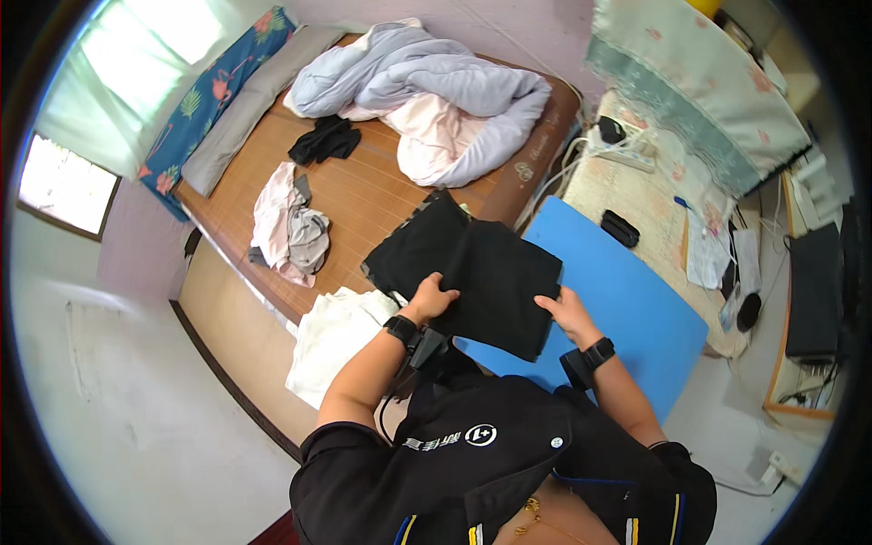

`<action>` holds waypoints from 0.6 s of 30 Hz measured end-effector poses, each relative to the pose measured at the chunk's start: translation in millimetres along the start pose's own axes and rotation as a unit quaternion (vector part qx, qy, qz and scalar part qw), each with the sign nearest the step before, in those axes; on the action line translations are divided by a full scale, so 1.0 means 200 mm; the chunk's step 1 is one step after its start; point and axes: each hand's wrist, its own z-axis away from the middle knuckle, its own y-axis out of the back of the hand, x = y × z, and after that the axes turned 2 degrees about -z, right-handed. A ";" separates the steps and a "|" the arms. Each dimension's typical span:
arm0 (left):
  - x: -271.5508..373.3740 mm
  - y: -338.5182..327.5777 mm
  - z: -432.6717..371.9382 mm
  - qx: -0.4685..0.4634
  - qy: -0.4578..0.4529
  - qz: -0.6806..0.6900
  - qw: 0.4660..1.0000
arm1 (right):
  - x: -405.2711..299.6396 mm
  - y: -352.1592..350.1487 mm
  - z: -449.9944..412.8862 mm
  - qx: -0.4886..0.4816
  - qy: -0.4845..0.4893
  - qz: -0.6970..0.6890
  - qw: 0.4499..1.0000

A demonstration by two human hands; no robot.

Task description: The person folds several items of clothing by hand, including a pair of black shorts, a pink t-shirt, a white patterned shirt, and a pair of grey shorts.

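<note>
A piece of black folded fabric [504, 286] is stretched between my two hands, above the bed's edge and a blue board. My left hand [430, 300] grips its near left side, thumb on top. At its right edge, my right hand [571, 315] pinches the cloth between thumb and fingers. Behind it lies more dark folded cloth [417, 238] with a camouflage-patterned edge; where one piece ends and the other begins is hard to tell. White folded cloth [334, 340] lies beside and beneath my left forearm.
On the bed mat [368, 197] lie a crumpled pink and grey garment pile [289, 228], a black garment [325, 139] and a bunched quilt [436, 88]. The blue board [633, 306] is to my right. Beyond it, a cloth-covered table [654, 238] holds a black case [620, 228] and a power strip [623, 151].
</note>
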 end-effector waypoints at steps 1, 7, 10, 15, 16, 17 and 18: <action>-0.05 0.07 -0.02 0.030 -0.003 -0.017 0.999 | -0.02 -0.07 -0.07 -0.030 0.020 -0.005 0.999; -0.17 0.46 -0.21 0.155 -0.033 -0.095 0.983 | -0.08 -0.45 -0.43 -0.034 0.030 0.022 0.999; -0.22 0.56 -0.29 0.125 0.023 -0.088 0.988 | 0.04 -0.57 -0.52 -0.038 -0.059 0.016 0.997; -0.54 0.35 -0.41 0.179 0.042 -0.246 0.952 | 0.21 -0.70 -0.72 -0.104 -0.256 0.107 0.955; -0.55 0.29 -0.39 0.155 0.021 -0.267 0.951 | 0.24 -0.72 -0.76 -0.111 -0.276 0.158 0.942; -0.57 0.24 -0.36 0.130 0.000 -0.286 0.949 | 0.26 -0.73 -0.79 -0.111 -0.279 0.161 0.940; -0.57 0.22 -0.33 0.096 0.001 -0.294 0.951 | 0.29 -0.74 -0.81 -0.119 -0.219 0.249 0.936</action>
